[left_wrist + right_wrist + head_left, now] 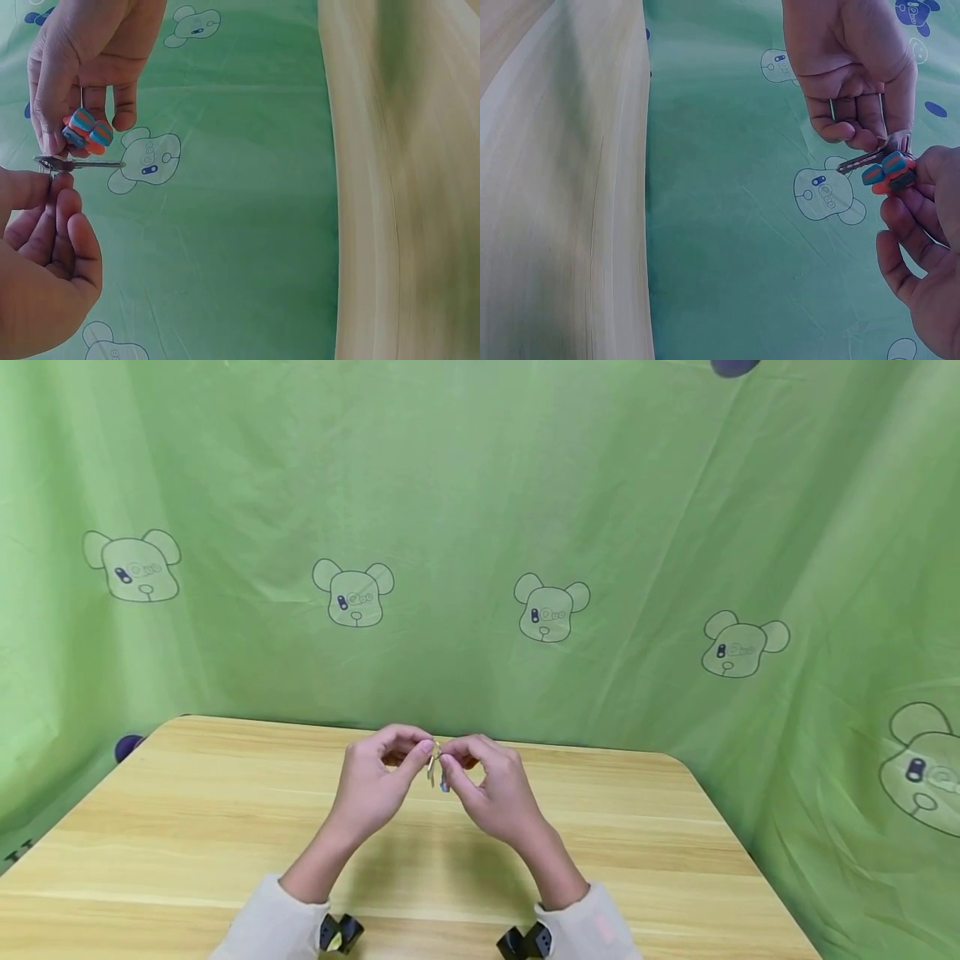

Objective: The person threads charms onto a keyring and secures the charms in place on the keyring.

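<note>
Above the table (225, 827), my left hand (37, 262) pinches the key (79, 163) by its head; my right hand (90, 60) pinches the striped charm (86, 131). Both seem light; the key stiff, maybe slippery.

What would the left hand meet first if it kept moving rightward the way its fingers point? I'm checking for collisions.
Probably the right hand, holding the blue-and-orange striped charm; the left hand already pinches the silver metal key between them. Depth is unclear.
</note>
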Motion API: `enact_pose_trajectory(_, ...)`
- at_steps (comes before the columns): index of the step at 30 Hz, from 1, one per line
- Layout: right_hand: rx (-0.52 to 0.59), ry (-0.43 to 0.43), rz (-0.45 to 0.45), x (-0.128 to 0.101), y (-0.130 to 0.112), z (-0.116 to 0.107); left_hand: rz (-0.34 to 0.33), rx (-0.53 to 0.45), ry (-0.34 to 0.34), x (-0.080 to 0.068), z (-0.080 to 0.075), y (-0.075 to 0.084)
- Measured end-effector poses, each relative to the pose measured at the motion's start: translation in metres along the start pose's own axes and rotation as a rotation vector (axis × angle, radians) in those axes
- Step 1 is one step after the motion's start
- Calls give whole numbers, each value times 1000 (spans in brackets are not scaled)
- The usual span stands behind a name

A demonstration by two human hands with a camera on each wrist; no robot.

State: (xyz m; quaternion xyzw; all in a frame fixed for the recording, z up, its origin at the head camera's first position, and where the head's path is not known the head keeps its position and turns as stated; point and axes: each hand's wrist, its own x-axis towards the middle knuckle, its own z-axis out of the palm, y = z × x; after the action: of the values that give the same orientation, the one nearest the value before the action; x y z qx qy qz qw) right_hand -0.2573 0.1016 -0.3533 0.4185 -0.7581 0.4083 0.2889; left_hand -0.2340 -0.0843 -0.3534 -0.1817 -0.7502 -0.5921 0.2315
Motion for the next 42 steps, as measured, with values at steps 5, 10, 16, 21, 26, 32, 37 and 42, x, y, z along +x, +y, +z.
enact_pose_trajectory(5, -6, -6, 24, -1, 0, 0, -15, 33, -61, 1, 1, -2)
enact_pose_trajectory(10, -35, 7, 16, -2, 2, 0, 1, 76, -83, 1, 2, -4)
enact_pose_trajectory(16, -26, 9, 6, -1, 3, 0, 22, 74, -51, 1, 1, -4)
enact_pose_trajectory(21, -22, -1, 12, 0, 2, -1, 22, 72, -20, 0, 1, -3)
enact_pose_trajectory(26, -13, -4, 3, 1, 1, 0, 25, 81, -1, 1, 0, -3)
enact_pose_trajectory(32, 15, -22, 9, 2, -1, 0, 16, 67, 20, 2, -1, -3)
enact_pose_trajectory(37, 14, -36, 36, 1, -1, 0, 15, 46, 22, 2, -2, -2)
enact_pose_trajectory(42, 22, -50, 45, 1, -2, 0, 11, 30, 24, 1, -2, -2)
